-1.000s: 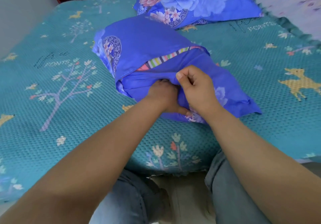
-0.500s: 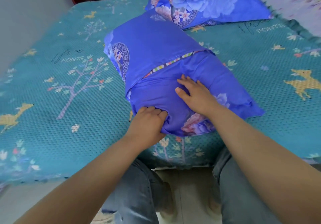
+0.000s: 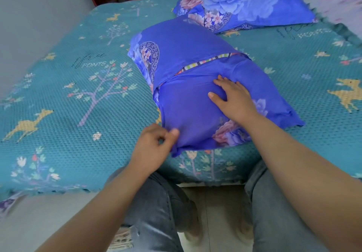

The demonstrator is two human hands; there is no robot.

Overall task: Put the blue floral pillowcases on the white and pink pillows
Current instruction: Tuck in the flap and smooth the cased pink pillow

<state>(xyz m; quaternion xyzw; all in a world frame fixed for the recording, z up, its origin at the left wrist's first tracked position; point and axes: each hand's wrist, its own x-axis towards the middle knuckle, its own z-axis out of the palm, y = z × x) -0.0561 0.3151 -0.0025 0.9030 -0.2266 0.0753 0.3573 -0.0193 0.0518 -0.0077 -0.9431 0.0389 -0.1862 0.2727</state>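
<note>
At the far left lies the teal bedspread (image 3: pixel 58 99), woven with trees, camels and deer, draped over the bed's near edge. The left hand (image 3: pixel 154 150) sits at that edge with its fingers curled and thumb pressed toward them, pinching the near left corner of the blue floral pillowcase (image 3: pixel 188 103), though how much cloth it has is hard to tell. This pillowcase, stuffed and lying aslant across the bedspread, shows a striped band (image 3: pixel 207 62) at the overlap of its flaps. The right hand (image 3: pixel 233 99) lies flat and spread on top of it, palm down, gripping nothing. Further back and to the right rests a second covered pillow (image 3: pixel 244 5), apart from both hands. Grey jeans (image 3: pixel 278 212) show below.
</note>
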